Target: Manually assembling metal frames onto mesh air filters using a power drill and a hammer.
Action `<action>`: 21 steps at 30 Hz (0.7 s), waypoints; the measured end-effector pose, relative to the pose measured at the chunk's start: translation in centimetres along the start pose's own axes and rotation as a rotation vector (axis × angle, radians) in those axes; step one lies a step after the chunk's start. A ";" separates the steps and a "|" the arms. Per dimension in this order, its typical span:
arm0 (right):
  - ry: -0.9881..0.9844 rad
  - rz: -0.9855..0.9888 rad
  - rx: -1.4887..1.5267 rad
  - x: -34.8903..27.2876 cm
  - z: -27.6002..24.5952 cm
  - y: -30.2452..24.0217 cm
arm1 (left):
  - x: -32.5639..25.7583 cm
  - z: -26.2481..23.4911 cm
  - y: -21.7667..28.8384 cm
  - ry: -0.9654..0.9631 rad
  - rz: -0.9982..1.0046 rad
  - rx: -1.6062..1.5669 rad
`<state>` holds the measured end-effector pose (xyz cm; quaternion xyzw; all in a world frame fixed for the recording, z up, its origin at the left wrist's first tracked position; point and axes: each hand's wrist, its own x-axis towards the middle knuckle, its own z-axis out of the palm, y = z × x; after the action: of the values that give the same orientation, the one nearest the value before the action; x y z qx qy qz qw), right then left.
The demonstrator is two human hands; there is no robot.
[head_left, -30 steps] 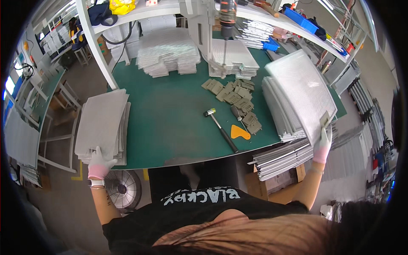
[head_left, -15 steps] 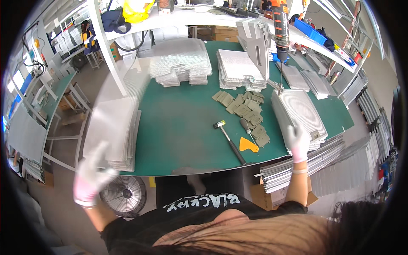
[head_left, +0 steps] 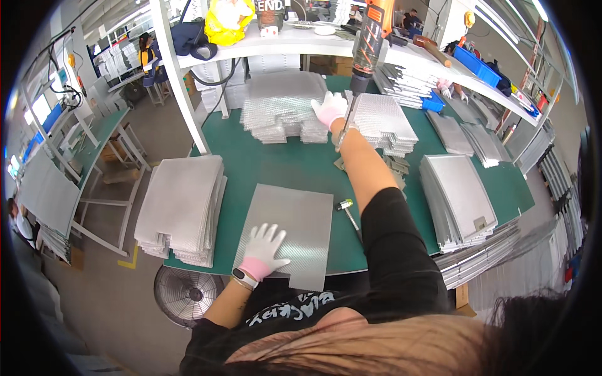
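My gloved left hand [head_left: 264, 250] lies flat with spread fingers on a grey perforated metal panel [head_left: 298, 219], which has a notched near edge and reaches the table's front edge. My gloved right hand [head_left: 329, 111] stretches far forward, fingers apart, between the far middle stack of mesh panels [head_left: 279, 103] and the stack right of it [head_left: 382, 122]. Whether it touches either stack I cannot tell. An orange and black power screwdriver [head_left: 371, 44] hangs just above my right forearm. Under that arm, a hammer [head_left: 346, 208] and olive-grey plastic parts [head_left: 396, 166] are partly covered.
Panel stacks stand at the left [head_left: 182, 200] and right [head_left: 458, 197] of the green table [head_left: 219, 135]. A white shelf [head_left: 295, 39] crosses the back. Another person's gloved hands [head_left: 448, 89] show beyond it. A fan [head_left: 189, 294] stands below the front edge.
My left hand has moved from the left stack onto a panel now lying in front of me. My right hand has left the right stack and reached forward to the far stacks.
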<state>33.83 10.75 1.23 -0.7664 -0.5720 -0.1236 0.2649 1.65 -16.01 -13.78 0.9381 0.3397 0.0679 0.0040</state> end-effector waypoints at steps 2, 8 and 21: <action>-0.170 0.076 -0.063 0.6 -0.3 -2.5 | -1.2 1.7 -1.5 0.051 -0.218 -0.134; 0.128 -0.063 -0.203 0.7 -2.0 -4.5 | 0.3 2.9 -1.9 0.124 -0.357 -0.098; 0.114 -0.068 1.601 -8.7 -9.2 -0.5 | -1.1 6.1 -0.2 0.379 -0.557 -0.507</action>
<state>31.64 -1.25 4.76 -0.3185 -0.4959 0.2771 0.7588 1.52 -16.33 -19.97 0.7505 0.5477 0.3171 0.1904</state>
